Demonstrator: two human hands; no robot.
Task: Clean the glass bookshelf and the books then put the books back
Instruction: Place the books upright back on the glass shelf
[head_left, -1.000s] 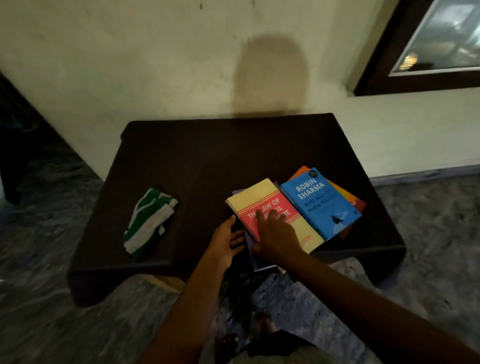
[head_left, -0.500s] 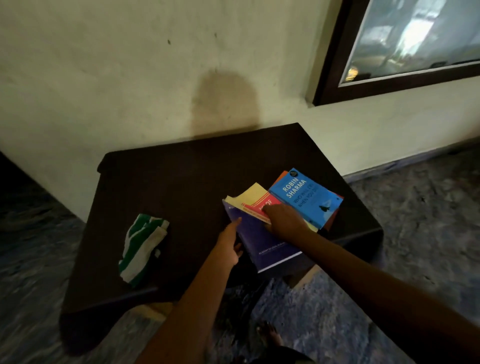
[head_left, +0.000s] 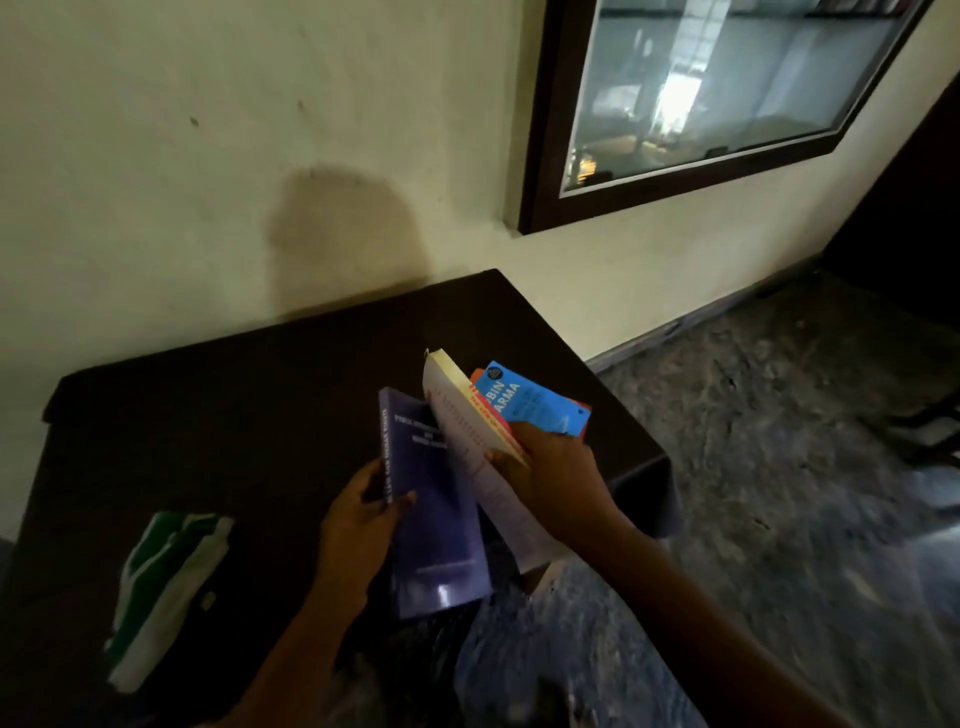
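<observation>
- Two grips, both on books at the near right of the bench (head_left: 234, 415).
- My left grip (head_left: 358, 514) is curled round the spine of the purple book (head_left: 436, 519), which overhangs the near edge.
- My right grip (head_left: 556, 467) holds the yellow book (head_left: 467, 415), tilted up on edge.
- Blue book (head_left: 524, 400) lies just beyond it.
- Striped cloth (head_left: 166, 582) is near left; glass bookshelf (head_left: 717, 88) is on the far-right wall.

L hand (head_left: 358, 519), R hand (head_left: 556, 473) both gripping, arms fwd

A dim cream wall (head_left: 208, 156) rises at twelve o'clock behind the dark table (head_left: 208, 415); mottled grey floor (head_left: 779, 467) lies at four o'clock.
</observation>
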